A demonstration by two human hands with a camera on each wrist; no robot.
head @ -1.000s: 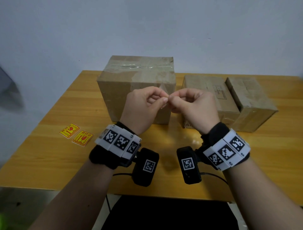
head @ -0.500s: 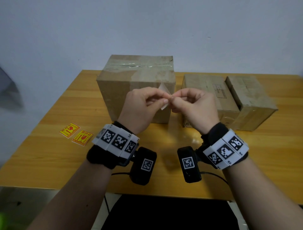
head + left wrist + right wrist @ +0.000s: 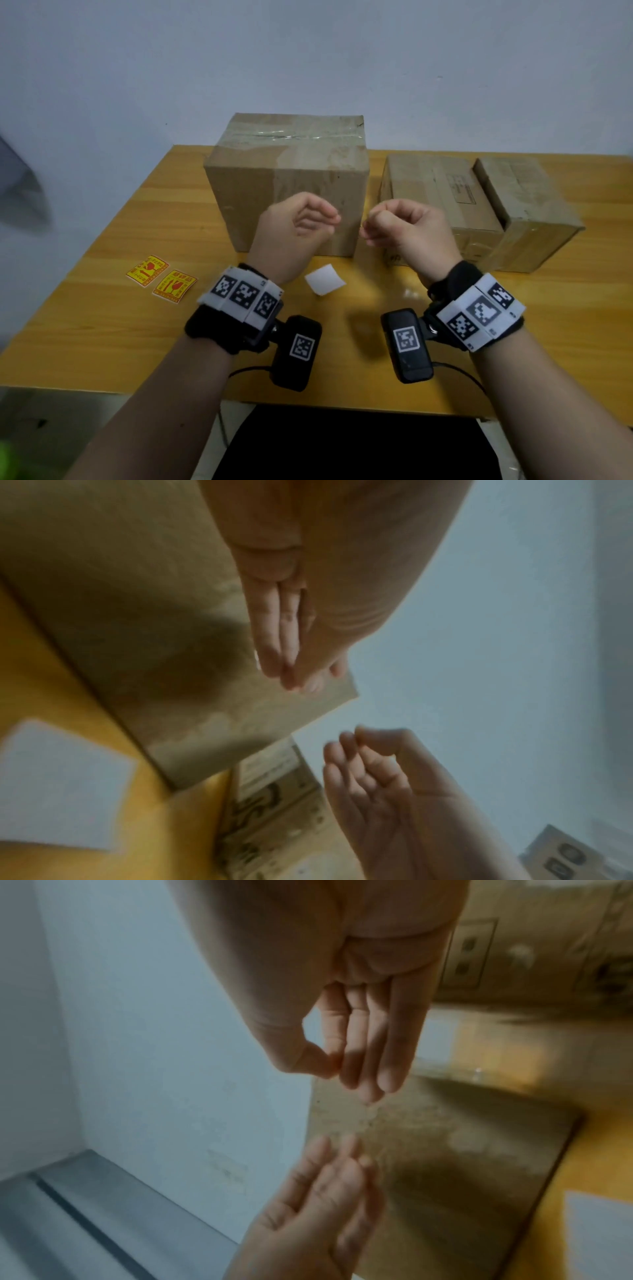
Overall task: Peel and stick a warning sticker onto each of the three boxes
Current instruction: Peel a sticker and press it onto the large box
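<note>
Hands [image 3: 294, 233] [image 3: 407, 229] apart, white backing [image 3: 324, 283] near big box [image 3: 287, 185], sticker perhaps pinched.

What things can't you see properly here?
- Peeled sticker: head view, the right hand's curled fingers would hide it.
- Yellow stickers' words: head view, too small.
- White paper: left wrist view, blurred, cut by the edge.
- Middle box label: head view, too small.
</note>
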